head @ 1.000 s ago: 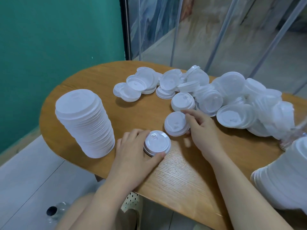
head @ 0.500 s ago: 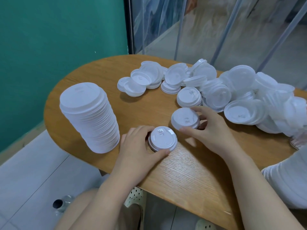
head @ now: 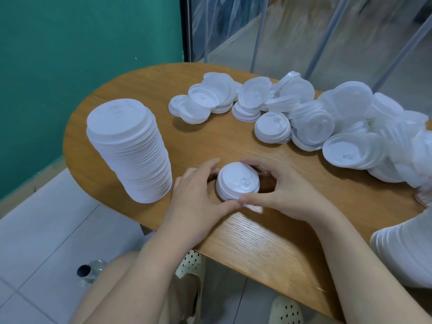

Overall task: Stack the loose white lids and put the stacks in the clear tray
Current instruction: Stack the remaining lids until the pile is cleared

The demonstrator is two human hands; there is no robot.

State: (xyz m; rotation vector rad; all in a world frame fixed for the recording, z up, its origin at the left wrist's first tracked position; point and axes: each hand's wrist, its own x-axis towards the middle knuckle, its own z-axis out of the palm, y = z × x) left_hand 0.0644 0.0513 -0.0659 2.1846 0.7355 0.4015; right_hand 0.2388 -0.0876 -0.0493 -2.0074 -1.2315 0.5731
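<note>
Tall lid stack (head: 131, 150) stands left of both hands' small stack (head: 237, 181).

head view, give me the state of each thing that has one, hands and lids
left hand: fingers curled round the small lid stack
right hand: fingers curled round the same stack from the other side
small lid stack: upright on the table, held between both hands
tall lid stack: standing free, leaning slightly
loose lids: unstacked heap at the table's far side
table: wooden, bearing all the lids
</note>
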